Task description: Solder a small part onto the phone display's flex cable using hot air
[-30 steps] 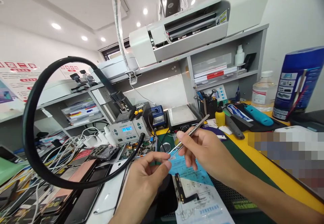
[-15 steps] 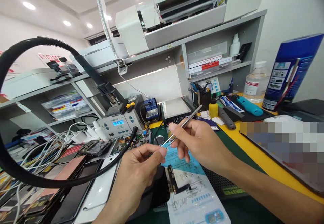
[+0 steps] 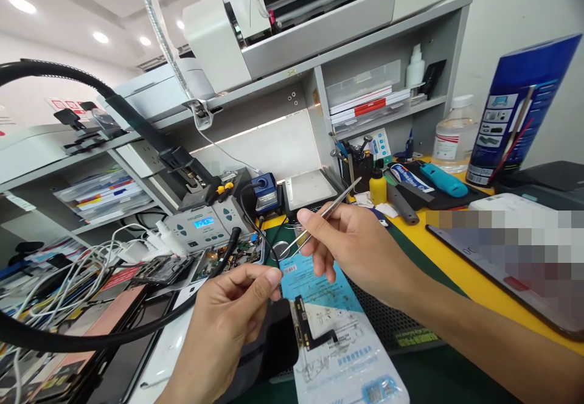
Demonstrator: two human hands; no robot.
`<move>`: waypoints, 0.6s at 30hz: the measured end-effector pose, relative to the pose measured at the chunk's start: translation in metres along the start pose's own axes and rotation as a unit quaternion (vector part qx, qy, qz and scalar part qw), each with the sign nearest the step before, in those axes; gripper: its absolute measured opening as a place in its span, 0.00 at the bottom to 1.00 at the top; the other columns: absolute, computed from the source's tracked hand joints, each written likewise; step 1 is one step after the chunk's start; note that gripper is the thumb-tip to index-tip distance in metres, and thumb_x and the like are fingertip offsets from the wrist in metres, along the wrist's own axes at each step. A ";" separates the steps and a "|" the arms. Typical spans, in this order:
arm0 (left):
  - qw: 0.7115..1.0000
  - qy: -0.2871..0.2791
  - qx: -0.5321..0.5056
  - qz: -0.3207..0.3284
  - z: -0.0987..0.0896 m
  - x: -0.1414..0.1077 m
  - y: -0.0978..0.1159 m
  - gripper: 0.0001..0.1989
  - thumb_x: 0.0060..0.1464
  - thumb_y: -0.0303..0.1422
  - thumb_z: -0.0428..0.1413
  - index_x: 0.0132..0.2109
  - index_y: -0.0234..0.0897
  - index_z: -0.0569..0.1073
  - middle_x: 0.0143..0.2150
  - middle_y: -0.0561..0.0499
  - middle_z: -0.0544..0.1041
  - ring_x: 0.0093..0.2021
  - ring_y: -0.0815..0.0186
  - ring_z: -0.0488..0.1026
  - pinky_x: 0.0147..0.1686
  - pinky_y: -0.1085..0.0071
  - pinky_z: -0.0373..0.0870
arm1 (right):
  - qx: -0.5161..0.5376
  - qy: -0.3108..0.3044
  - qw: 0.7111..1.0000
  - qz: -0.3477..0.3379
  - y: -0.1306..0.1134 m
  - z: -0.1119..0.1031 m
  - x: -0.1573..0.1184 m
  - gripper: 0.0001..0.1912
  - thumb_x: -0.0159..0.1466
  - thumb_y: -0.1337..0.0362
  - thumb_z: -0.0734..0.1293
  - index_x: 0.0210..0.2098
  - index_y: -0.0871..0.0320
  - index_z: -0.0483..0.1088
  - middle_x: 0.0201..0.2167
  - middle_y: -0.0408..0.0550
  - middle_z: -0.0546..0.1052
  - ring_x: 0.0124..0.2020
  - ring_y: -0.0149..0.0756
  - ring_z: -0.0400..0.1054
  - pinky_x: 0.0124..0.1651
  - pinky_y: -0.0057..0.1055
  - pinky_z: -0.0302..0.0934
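My right hand (image 3: 353,243) grips metal tweezers (image 3: 335,204), with the two points slightly apart and nothing visible between them. Those points hover just above the fingertips of my left hand (image 3: 232,316). Thumb and forefinger of the left hand are pinched together; whatever they hold, if anything, is too small to make out. Below both hands lies a blue-and-white printed sheet (image 3: 360,361), and on it rests a black L-shaped flex part (image 3: 314,337). A dark glossy phone screen (image 3: 274,343) sits beside the sheet, partly behind the left hand.
A hot-air station (image 3: 203,224) stands behind, its black hose (image 3: 114,337) looping at the left. Tangled white cables (image 3: 91,264) and phone parts crowd that side. At the right are a tablet-like device (image 3: 497,270), a yellow bottle (image 3: 378,186) and a clear bottle (image 3: 451,139).
The tweezer points have come away from the left fingertips, leaving a small gap. The left hand has shifted slightly left and down. The whole view has tilted a little.
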State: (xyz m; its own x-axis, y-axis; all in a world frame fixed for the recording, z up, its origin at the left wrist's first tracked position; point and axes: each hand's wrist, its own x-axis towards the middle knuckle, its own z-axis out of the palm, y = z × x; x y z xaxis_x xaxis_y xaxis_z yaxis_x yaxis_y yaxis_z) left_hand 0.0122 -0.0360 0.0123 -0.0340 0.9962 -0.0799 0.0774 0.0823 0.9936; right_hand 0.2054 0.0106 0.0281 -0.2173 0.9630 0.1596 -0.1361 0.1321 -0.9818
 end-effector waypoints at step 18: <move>0.984 -0.101 -0.063 -0.132 -0.013 -0.010 -0.002 0.21 0.54 0.46 0.69 0.29 0.35 0.72 0.17 0.63 0.53 0.17 0.81 0.41 0.15 0.82 0.36 | -0.013 0.023 0.999 0.018 0.009 -0.005 0.011 0.18 0.72 0.54 0.67 0.29 0.58 0.70 0.23 0.45 0.79 0.17 0.29 0.70 0.17 0.23 0.63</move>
State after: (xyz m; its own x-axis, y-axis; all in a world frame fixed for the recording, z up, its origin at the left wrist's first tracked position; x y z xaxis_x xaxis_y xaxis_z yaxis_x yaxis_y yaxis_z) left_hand -0.0005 -0.0469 0.0117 0.1629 0.9269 -0.3381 -0.0329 0.3476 0.9371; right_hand 0.2065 0.0230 0.0204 -0.1766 0.9769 0.1205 -0.1044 0.1032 -0.9892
